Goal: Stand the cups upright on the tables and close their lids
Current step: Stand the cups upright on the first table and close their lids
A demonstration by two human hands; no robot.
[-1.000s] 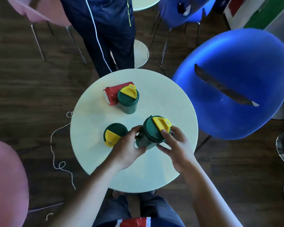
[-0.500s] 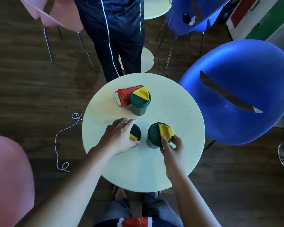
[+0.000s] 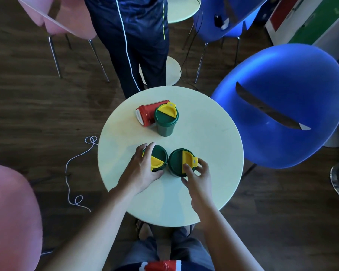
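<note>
Two green cups with green lids and yellow flaps stand upright side by side near the front of the round pale table (image 3: 209, 133). My left hand (image 3: 143, 171) wraps around the left green cup (image 3: 159, 155), whose flap lies flat. My right hand (image 3: 197, 177) touches the raised yellow flap of the right green cup (image 3: 177, 160), thumb on the flap and fingers at its tab. Farther back a third green cup (image 3: 165, 120) stands upright with its yellow flap open. A red cup (image 3: 148, 113) lies on its side just behind and left of it.
A large blue chair (image 3: 282, 114) stands close on the table's right. A person in dark trousers (image 3: 133, 42) stands just behind the table. Pink chairs (image 3: 10, 212) sit at the left and back left. A white cord (image 3: 74, 169) trails on the wooden floor.
The right green cup went from tilted in both hands to standing on the table. My left hand moved over to the left green cup, and my right hand stayed at the right cup's yellow flap.
</note>
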